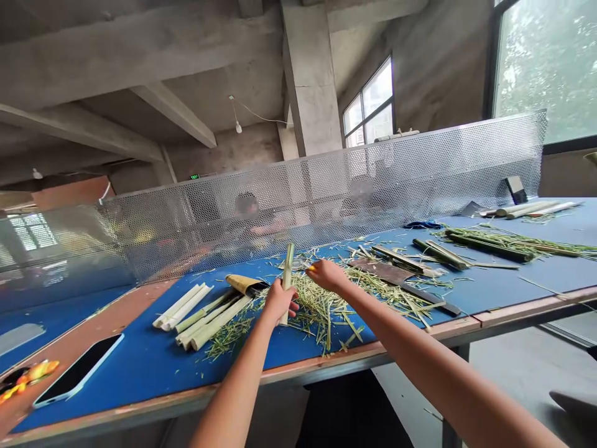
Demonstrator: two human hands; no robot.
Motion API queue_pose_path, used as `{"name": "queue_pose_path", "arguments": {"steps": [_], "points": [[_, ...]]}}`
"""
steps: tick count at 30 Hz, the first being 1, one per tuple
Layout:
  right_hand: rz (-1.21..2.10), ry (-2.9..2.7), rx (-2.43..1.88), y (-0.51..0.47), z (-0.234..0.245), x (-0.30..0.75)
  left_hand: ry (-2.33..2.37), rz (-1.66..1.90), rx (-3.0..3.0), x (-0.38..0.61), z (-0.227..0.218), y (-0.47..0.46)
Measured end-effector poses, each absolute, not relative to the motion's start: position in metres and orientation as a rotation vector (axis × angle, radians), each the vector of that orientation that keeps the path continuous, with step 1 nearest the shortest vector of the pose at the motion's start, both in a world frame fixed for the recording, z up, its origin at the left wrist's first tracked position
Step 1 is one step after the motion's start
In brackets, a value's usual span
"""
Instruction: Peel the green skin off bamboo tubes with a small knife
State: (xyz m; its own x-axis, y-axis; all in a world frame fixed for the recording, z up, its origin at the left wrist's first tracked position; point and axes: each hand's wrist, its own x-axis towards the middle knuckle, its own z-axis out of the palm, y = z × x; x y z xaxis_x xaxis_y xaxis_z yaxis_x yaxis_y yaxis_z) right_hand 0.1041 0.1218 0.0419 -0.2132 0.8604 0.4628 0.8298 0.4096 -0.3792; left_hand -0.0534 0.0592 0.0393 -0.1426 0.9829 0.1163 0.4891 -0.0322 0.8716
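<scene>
While the left hand (278, 302) closes round a bamboo strip (289, 266), the right hand (327, 275) pinches something yellow (310, 268); shavings (317, 311) lie beneath.

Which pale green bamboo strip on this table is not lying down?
The narrow green bamboo strip, held upright in the left hand; the other pale strips lie flat on the blue table top.

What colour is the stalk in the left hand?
The stalk is pale green, and it shows best in the head view.
</scene>
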Motion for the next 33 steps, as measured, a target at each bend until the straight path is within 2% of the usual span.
{"name": "queue_pose_path", "arguments": {"steps": [11,18,27,33], "points": [[-0.194,-2.179,-1.511,0.101,0.053,0.093,1.785,1.156,1.643,-0.04,0.04,0.046],[-0.178,-2.208,-1.561,0.096,0.051,0.09,1.852,1.133,1.701,-0.042,0.043,0.041],[-0.128,-2.018,-1.693,0.147,0.062,0.101,1.796,1.064,1.646,-0.038,0.026,0.04],[0.016,-1.811,-1.938,0.164,0.07,0.139,1.755,1.097,1.666,-0.057,0.035,0.03]]}}
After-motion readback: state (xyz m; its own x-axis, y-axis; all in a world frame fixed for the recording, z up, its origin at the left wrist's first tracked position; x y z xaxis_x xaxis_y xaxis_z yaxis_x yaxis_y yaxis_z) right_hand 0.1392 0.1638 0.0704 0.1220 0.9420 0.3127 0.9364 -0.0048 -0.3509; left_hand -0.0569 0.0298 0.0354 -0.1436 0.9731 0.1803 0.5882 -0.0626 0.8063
